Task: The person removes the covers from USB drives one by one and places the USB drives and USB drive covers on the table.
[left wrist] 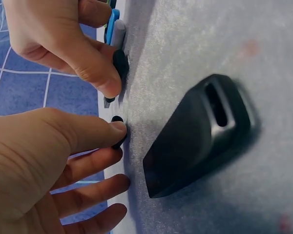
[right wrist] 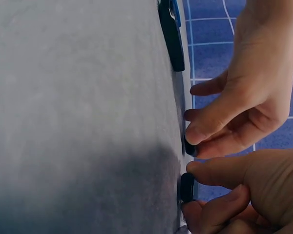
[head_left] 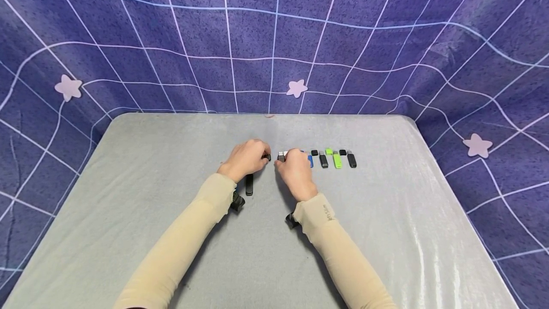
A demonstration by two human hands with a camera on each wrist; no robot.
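My left hand (head_left: 265, 157) pinches a small black cap (head_left: 268, 157) between thumb and fingers, seen close in the left wrist view as the cap (left wrist: 118, 139). My right hand (head_left: 283, 158) pinches a black USB stick (head_left: 280, 157) whose silver plug points at the cap. In the right wrist view my right hand (right wrist: 189, 184) holds the stick's end (right wrist: 187, 187), with the cap (right wrist: 190, 148) just beyond it. A narrow gap separates cap and plug, and both hands are low over the grey table (head_left: 171, 232).
Right of my hands lies a row of USB sticks: blue (head_left: 310, 160), black (head_left: 323, 160), green (head_left: 337, 160), black (head_left: 351, 159), with loose caps (head_left: 314, 152) behind them. Another black stick (head_left: 249, 184) lies under my left wrist. A purple cloth (head_left: 274, 37) hangs behind the table.
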